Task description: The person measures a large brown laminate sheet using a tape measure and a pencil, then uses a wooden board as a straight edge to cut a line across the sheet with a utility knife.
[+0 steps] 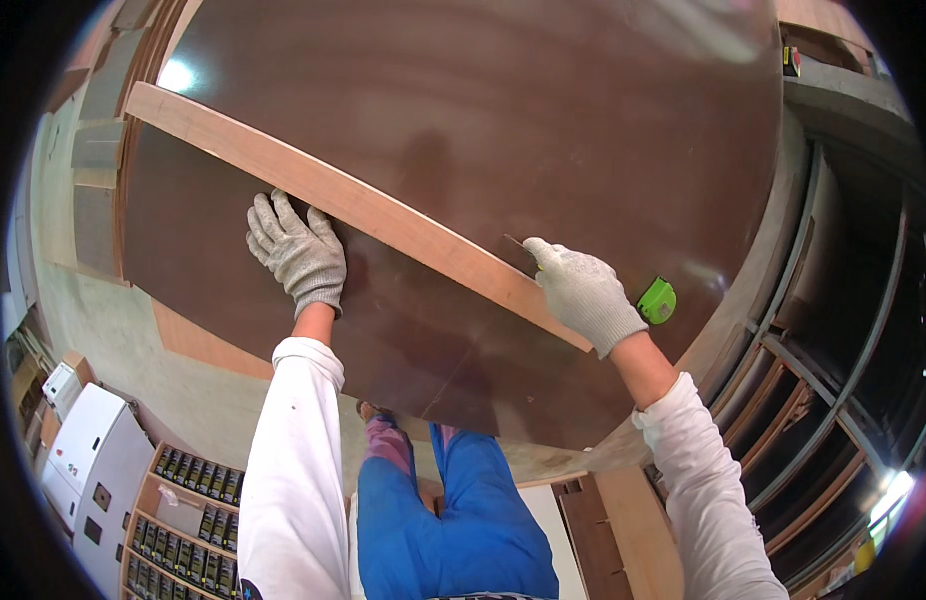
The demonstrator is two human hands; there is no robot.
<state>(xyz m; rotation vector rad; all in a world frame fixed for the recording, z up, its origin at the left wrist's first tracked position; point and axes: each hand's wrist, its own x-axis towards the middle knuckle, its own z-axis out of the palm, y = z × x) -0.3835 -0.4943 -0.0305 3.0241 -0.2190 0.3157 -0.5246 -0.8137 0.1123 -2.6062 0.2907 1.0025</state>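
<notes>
A long, straight strip of light wood (pixel 353 204) lies slantwise across a glossy dark brown panel (pixel 583 120), from the far left to the near right. My left hand (pixel 298 250), in a pale knit glove, lies flat with its fingers spread at the strip's near edge. My gloved right hand (pixel 586 292) is closed at the strip's right part, around a thin pointed tool (pixel 513 240). Its slim dark tip sticks out past the thumb side and a speck of yellow shows; the fingers hide the rest. Right of that hand sits a bright green tape measure (pixel 657 301).
Stacked panels (pixel 101 160) stand beyond the brown panel's left edge. At the right is a metal rack (pixel 843 380) with boards in it. A shelf of small dark boxes (pixel 188 530) and a white cabinet (pixel 83 450) stand at the lower left.
</notes>
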